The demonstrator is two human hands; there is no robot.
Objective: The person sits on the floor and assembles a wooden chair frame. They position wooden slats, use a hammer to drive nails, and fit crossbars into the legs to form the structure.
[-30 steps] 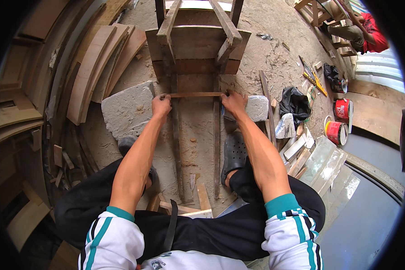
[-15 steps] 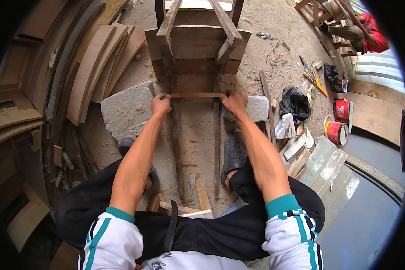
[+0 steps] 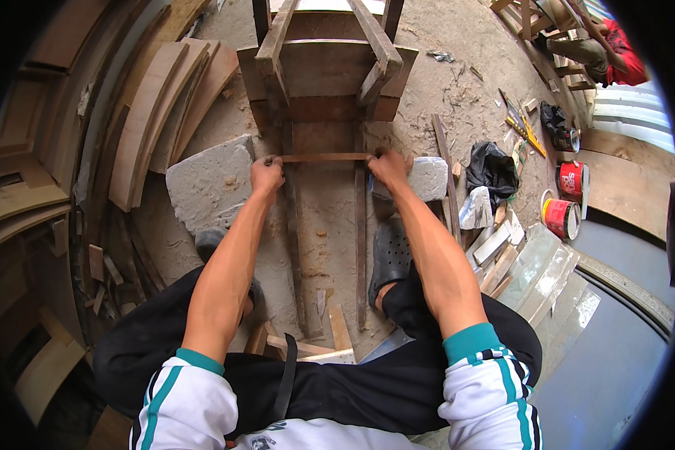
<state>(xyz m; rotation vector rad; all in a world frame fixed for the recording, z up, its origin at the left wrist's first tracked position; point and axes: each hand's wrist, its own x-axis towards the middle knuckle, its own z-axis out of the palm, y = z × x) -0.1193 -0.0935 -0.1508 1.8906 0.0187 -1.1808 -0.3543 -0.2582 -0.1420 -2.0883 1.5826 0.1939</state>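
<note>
A thin wooden strip point(image 3: 324, 157) stretches crosswise between my two hands. My left hand point(image 3: 267, 174) is closed on its left end, and my right hand point(image 3: 388, 169) grips the right end. Below the strip run two long dark wooden legs point(image 3: 296, 247) of an overturned wooden frame, with one hand over each. The frame's panel point(image 3: 326, 71) and several further rails lie just beyond my hands. Pale concrete blocks sit at both sides: a large slab point(image 3: 211, 184) by my left hand and a smaller block point(image 3: 429, 178) beside my right.
Curved wooden boards point(image 3: 146, 112) lean at the left. To the right are a black plastic bag point(image 3: 492, 171), red paint cans point(image 3: 559, 217), a yellow-edged square point(image 3: 529, 135) and wood scraps point(image 3: 502, 262). Another person point(image 3: 615, 52) in red sits at the far right.
Almost nothing differs. The frame's panel appears shifted very slightly left, and both hands keep their grip on the wooden strip.
</note>
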